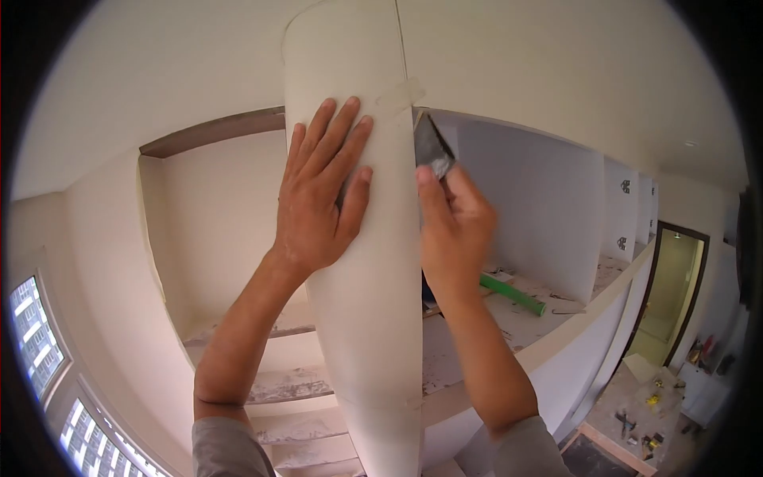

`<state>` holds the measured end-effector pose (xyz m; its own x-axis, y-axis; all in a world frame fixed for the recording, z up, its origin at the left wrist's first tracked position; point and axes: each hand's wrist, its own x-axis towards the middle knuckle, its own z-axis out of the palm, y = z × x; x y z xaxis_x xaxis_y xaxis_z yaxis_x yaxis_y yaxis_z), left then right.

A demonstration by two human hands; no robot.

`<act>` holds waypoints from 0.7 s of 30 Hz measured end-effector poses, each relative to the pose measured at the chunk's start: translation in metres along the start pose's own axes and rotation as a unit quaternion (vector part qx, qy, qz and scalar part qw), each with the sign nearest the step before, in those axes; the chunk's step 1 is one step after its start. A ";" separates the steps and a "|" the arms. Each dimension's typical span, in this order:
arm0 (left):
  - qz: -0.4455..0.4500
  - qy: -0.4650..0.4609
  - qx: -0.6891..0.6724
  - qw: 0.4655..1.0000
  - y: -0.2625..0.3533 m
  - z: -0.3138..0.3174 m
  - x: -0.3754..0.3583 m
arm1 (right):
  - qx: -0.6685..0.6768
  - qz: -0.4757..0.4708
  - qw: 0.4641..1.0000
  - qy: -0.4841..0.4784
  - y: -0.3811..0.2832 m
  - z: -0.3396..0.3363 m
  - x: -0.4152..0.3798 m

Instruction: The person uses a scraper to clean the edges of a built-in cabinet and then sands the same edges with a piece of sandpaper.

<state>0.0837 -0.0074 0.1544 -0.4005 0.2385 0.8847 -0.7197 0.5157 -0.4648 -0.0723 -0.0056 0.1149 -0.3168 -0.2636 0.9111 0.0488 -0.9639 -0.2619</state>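
My left hand (319,199) lies flat with its fingers spread on a tall, pale curved panel (366,318) that runs up to the ceiling. At the panel's right edge, my right hand (459,230) pinches a flat grey wedge-shaped piece (431,145) between thumb and fingers. Its dark edge slants up toward the top corner of the shelf opening. I cannot tell just what kind of tool this piece is. A strip of translucent tape (400,95) sticks to the panel's upper right edge, above both hands.
Dusty shelves (290,385) stand left of the panel. On the right, a green tube (513,294) lies in a wide cabinet recess (524,191). A worktable (624,401) with tools and a doorway (666,294) show at far right. Windows (38,338) are at far left.
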 end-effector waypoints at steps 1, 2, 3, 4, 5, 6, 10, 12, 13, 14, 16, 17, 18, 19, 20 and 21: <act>0.001 0.003 0.002 1.000 0.000 -0.001 0.000 | -0.026 0.011 1.000 -0.014 0.001 0.000 0.011; 0.002 0.004 0.004 1.000 0.000 -0.001 0.001 | -0.011 0.006 1.000 -0.016 0.003 0.002 0.016; 0.003 0.005 0.005 1.000 0.000 0.000 0.001 | 0.003 0.002 1.000 -0.018 0.005 0.004 0.022; -0.001 0.004 0.008 1.000 0.000 -0.001 0.001 | 0.059 -0.018 0.998 -0.009 0.006 0.010 0.022; -0.003 0.004 0.011 1.000 0.000 -0.001 0.002 | 0.114 -0.040 0.993 0.002 0.008 0.015 0.021; -0.004 0.003 0.013 1.000 0.000 -0.001 0.002 | 0.119 -0.045 0.992 0.007 0.010 0.016 0.017; 0.004 0.024 0.030 0.999 -0.005 0.004 0.001 | 0.094 -0.028 0.995 -0.001 0.012 0.009 0.016; 0.019 0.026 0.029 0.999 -0.009 0.008 0.000 | -0.068 -0.099 0.992 0.024 0.011 0.011 0.024; 0.033 0.027 0.030 0.999 -0.012 0.009 -0.001 | -0.016 -0.103 0.994 0.027 0.017 0.014 0.019; 0.051 0.022 0.032 0.998 -0.015 0.009 -0.001 | 0.040 -0.117 0.992 0.029 0.022 0.013 0.017; 0.078 0.024 0.013 0.997 -0.016 0.008 0.003 | 0.057 -0.082 0.995 0.000 0.022 -0.006 -0.005; 0.092 0.020 0.023 0.995 -0.018 0.007 0.005 | 0.068 -0.064 0.996 -0.002 0.022 -0.016 -0.018; 0.104 0.015 0.035 0.994 -0.018 0.008 0.006 | 0.069 -0.067 0.995 0.007 0.025 -0.029 -0.029; 0.116 0.002 0.037 0.993 -0.016 0.009 0.005 | 0.073 -0.070 0.995 0.012 0.030 -0.041 -0.041; 0.124 -0.007 0.046 0.991 -0.014 0.007 0.004 | 0.080 -0.074 0.994 0.010 0.032 -0.051 -0.051; 0.132 -0.015 0.058 0.989 -0.013 0.005 0.000 | 0.018 -0.059 0.998 -0.007 0.028 -0.067 -0.061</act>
<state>0.0902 -0.0184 0.1607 -0.5978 0.3271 0.7319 -0.6481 0.3402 -0.6813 -0.1150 -0.0134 0.0304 -0.3089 -0.1483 0.9394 0.0459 -0.9889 -0.1410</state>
